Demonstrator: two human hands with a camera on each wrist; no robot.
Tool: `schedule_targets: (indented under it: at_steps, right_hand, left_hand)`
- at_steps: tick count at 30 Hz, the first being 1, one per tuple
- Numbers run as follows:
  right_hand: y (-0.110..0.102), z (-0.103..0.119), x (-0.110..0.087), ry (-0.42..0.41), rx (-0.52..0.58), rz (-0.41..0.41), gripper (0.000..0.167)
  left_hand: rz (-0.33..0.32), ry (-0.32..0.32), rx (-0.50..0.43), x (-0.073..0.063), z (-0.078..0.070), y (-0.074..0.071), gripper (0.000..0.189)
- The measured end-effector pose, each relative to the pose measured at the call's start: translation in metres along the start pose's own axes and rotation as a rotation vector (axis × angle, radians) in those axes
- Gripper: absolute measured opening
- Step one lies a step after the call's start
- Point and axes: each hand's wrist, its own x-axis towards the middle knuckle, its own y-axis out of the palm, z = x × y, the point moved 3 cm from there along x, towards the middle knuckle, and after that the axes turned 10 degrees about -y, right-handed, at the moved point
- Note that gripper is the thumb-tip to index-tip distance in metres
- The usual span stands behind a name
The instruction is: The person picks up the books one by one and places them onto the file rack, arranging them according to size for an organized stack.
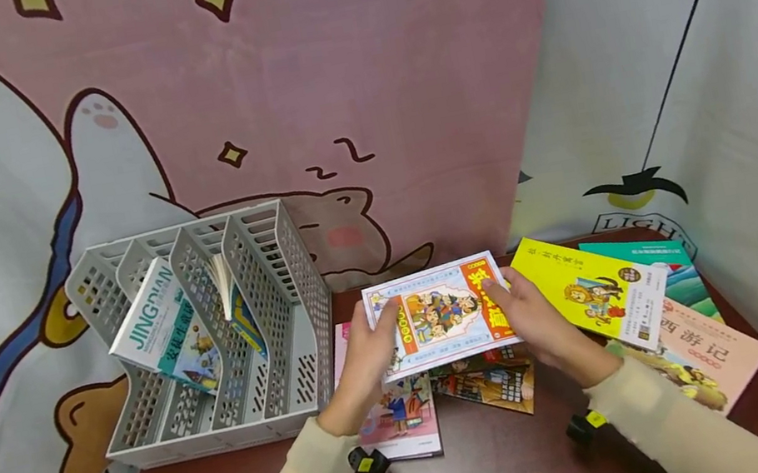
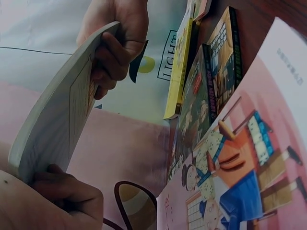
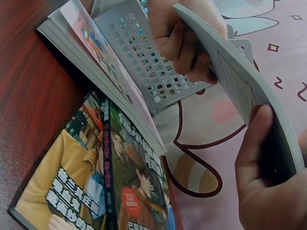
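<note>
A thin paperback book (image 1: 446, 313) with a pale blue border and a cartoon crowd on its cover is held up over the table. My left hand (image 1: 368, 361) grips its left edge, thumb on the cover and fingers curled beneath. On the opposite edge my right hand (image 1: 536, 319) pinches it the same way. In the left wrist view the book (image 2: 57, 103) is seen from its underside, bowed slightly between both hands. Below it lie a pink picture book (image 1: 405, 426) and dark-covered comic books (image 1: 500, 384), partly hidden by the held book.
On the left stands a grey file rack (image 1: 225, 441) with several slots. A white-and-teal book (image 1: 171, 332) leans in it, beside a blue-and-yellow book (image 1: 241, 320). At right, a yellow book (image 1: 578, 286) overlaps a green book (image 1: 690, 274) and a peach book (image 1: 719, 354). Behind hangs a printed curtain (image 1: 385, 100).
</note>
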Motion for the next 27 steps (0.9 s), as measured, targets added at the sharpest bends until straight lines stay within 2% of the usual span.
schedule_targets:
  at_steps: [4,7,10,17,23,25,27]
  right_hand:
    - [-0.004,0.002,0.002,-0.021,-0.009,0.036,0.055]
    - [-0.008,0.004,0.004,-0.007,-0.019,0.085,0.057]
    - [-0.015,0.005,0.007,0.017,-0.02,0.131,0.06]
    - [-0.027,0.007,0.015,0.062,-0.009,0.253,0.057]
    - [-0.025,0.007,0.019,0.093,-0.037,0.361,0.059]
    - [-0.023,0.008,0.019,0.086,-0.04,0.392,0.058]
    - [-0.021,0.008,0.019,0.078,-0.038,0.407,0.057]
  left_hand:
    - [0.02,-0.021,0.004,0.004,-0.004,-0.005,0.038]
    - [0.026,-0.031,0.039,0.008,-0.009,-0.009,0.037]
    - [0.064,-0.058,0.075,0.012,-0.016,-0.015,0.037]
    - [0.307,-0.089,0.31,0.016,-0.032,-0.023,0.039]
    - [0.549,-0.115,0.494,0.01,-0.033,-0.008,0.043]
    - [0.622,-0.12,0.505,0.008,-0.031,-0.002,0.045]
    - [0.656,-0.114,0.505,0.007,-0.03,0.002,0.044]
